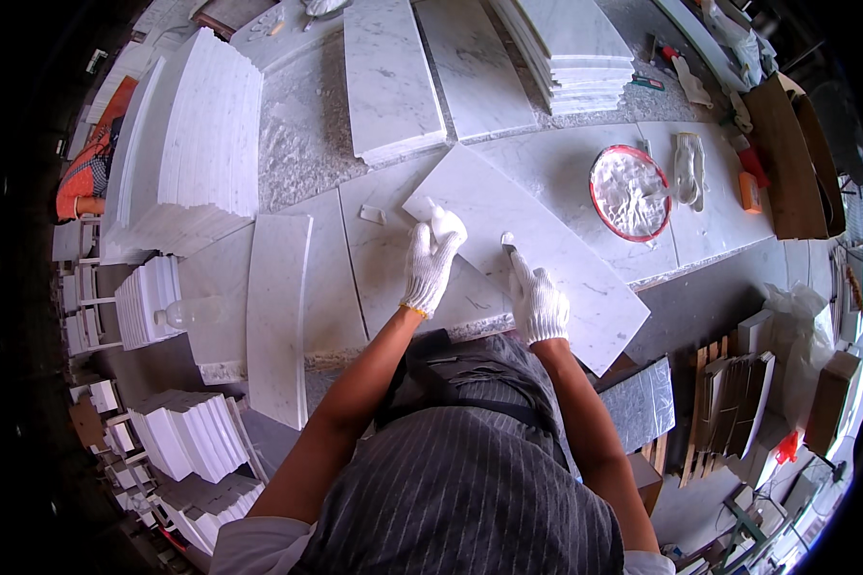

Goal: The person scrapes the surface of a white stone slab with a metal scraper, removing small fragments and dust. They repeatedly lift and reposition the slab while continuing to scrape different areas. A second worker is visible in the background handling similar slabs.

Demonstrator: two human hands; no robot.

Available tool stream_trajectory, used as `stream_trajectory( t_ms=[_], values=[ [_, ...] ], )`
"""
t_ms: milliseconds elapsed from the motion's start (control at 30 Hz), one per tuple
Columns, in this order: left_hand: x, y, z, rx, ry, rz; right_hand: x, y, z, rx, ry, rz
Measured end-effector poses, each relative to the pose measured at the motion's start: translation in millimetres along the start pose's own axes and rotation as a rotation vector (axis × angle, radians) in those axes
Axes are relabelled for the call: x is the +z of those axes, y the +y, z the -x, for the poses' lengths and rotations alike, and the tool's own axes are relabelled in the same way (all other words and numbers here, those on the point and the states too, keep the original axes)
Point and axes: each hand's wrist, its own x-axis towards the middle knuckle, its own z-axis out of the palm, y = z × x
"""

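A pale grey-veined marble slab point(556, 259) lies at a slant across the worktable in front of me, one corner jutting past the front edge toward my apron. My left hand point(433, 257), in a white knit glove, is closed at the slab's left edge, its fingertips over the upper face near a small white smear. In my gloved right hand point(541, 305) is a small putty knife point(508, 243), its blade over the middle of the slab. To the right stands a red-rimmed round tub point(631, 194) of white paste.
Stacked marble slabs stand at the left point(197, 134) and far right point(585, 57). A narrow slab point(276, 316) overhangs the table front. A clear bottle point(190, 313) lies at the left; an orange box point(750, 193) and a cardboard box point(786, 158) are at the right.
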Motion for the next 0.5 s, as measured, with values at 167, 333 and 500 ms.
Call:
stream_trajectory(
  t_ms=[167, 333, 500],
  values=[
    [1, 8, 1, -0.065, 0.009, 0.239, 5, 3, -7, -0.067, 0.186, -0.163],
    [-2, 19, 2, -0.053, -0.016, 0.104, 2, -7, -4, -0.001, 0.017, -0.020],
    [0, 8, 2, 0.012, 0.012, 0.024, 9, 1, 7, -0.049, 0.018, -0.048]
  ],
)
